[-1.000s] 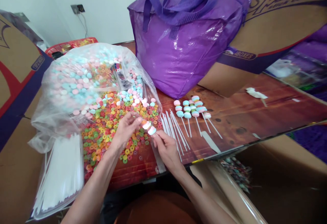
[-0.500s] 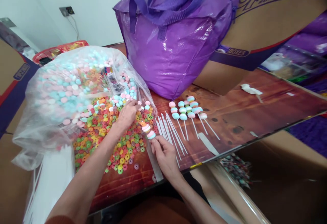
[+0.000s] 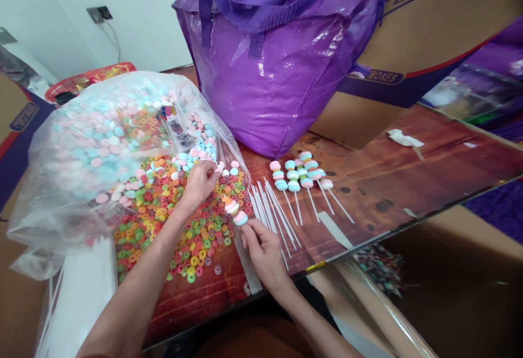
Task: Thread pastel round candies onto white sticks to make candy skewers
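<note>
Candy skewer (image 3: 232, 207) sits out front, folks, mid-counter (image 3: 379, 167), its foot end in our R hand (image 3: 265, 249). Fingers are pinched narrow just below the lowest pink-and-blue marshmallow; the stick itself is hidden in that grip. An orange ring tops the stack, w/ the whole thing tilted up and to the L.

Over to our L hand (image 3: 200, 182): it's down at the near edge of the loose marshmallows (image 3: 234, 171), fingertips drawn close by a pale one. Can't tell from this angle if it's gripped or only touched. Under the wrist and all around we've got ring gummies (image 3: 202, 243), mostly orange, red, yellow & green, scattered thick on the counter.

Behind, a clear plastic bag (image 3: 36, 211) drapes over more marshmallows, w/ a small printed packet (image 3: 178, 131) among them. Just R of the skewer: bare white sticks (image 3: 267, 213) fanned out, then the loaded sticks (image 3: 302, 173) lying side by side, some overlapping. Big bundle of white sticks (image 3: 81, 298), near L corner. Purple bag (image 3: 265, 85) looms at the back, right up against a cardboard box (image 3: 359, 123).
</note>
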Demonstrator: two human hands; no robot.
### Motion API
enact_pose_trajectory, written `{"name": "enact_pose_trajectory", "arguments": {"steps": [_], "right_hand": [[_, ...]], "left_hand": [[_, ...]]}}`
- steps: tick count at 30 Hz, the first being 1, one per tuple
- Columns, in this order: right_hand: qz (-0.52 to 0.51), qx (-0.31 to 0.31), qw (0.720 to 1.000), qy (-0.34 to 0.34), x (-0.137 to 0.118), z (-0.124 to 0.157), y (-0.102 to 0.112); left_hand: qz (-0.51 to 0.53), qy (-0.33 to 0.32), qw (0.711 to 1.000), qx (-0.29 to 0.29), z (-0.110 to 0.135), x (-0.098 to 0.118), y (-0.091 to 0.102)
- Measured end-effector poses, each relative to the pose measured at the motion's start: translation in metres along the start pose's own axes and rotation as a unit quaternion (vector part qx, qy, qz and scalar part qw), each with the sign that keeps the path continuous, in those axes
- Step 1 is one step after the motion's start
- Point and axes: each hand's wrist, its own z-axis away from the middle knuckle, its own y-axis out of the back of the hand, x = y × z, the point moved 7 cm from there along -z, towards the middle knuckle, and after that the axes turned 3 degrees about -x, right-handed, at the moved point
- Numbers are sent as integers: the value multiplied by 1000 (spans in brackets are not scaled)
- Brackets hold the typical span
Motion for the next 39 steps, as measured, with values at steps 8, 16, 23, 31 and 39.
{"name": "enact_pose_trajectory", "arguments": {"steps": [8, 16, 23, 31, 39], "right_hand": [[0, 1, 1000, 0, -1, -1, 0], [5, 3, 1000, 2, 0, 0, 0], [22, -2, 1000, 4, 1, 0, -1], [24, -38, 999, 29, -6, 1, -8], [83, -68, 993, 55, -9, 7, -22]], "left_hand": [[-82, 5, 992, -98, -24, -3, -8], [-161, -36, 980, -113, -21, 7, -17], [3, -17, 999, -40, 2, 13, 1], [456, 184, 870, 43, 84, -3, 16], [487, 198, 841, 129, 120, -7, 13]]}}
